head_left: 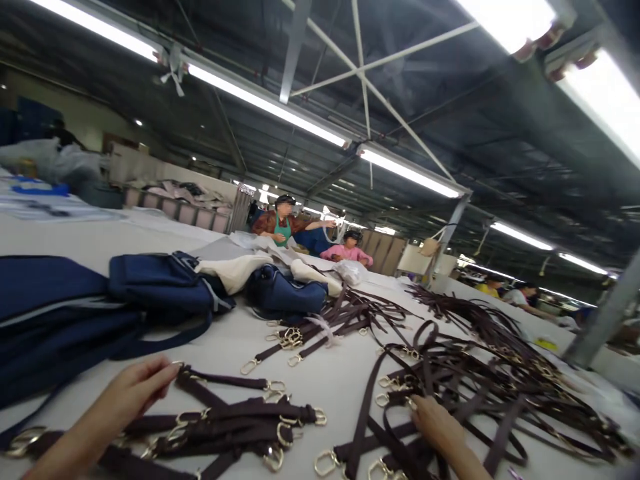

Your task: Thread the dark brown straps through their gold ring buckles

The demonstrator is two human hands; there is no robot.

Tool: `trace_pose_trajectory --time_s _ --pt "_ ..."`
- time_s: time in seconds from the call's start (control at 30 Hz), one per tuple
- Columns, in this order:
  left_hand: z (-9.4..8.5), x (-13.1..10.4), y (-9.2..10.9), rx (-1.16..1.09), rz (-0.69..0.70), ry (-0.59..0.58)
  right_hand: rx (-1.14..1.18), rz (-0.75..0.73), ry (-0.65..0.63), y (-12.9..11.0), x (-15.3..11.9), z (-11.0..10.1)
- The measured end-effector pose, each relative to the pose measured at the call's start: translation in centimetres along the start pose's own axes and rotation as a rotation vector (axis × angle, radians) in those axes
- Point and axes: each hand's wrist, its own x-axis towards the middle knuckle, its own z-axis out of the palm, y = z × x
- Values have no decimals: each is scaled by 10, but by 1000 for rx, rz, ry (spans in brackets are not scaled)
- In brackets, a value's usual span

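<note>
My left hand [125,393] reaches in from the lower left, and its fingertips pinch the end of a dark brown strap [220,381] with gold clasps, on top of a small stack of such straps [235,430]. From the lower right, my right hand [440,427] rests with fingers down on a tangled heap of brown straps [465,373] and touches one near a gold ring. Whether it grips that strap is unclear.
Navy blue bags [160,283] lie at the left on the white table [325,373], with cream cloth [240,270] behind them. More brown straps [350,313] lie mid-table. Two people [283,223] sit at the far end; others work at the right.
</note>
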Motion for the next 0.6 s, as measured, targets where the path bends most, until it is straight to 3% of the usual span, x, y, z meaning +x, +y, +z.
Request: trace_pose_trajectory --time_s 0.2,0.33,0.47,0.6 --pt "36 -10 3 178 199 -125 -20 -374 -26 -124 16 10" --pt "43 -20 8 378 251 -178 -32 -548 -76 -203 33 25" --pt "39 -23 10 573 275 -173 -135 -574 -98 -251 48 32" --pt "38 -24 10 629 283 -145 -227 -618 -120 -272 48 28"
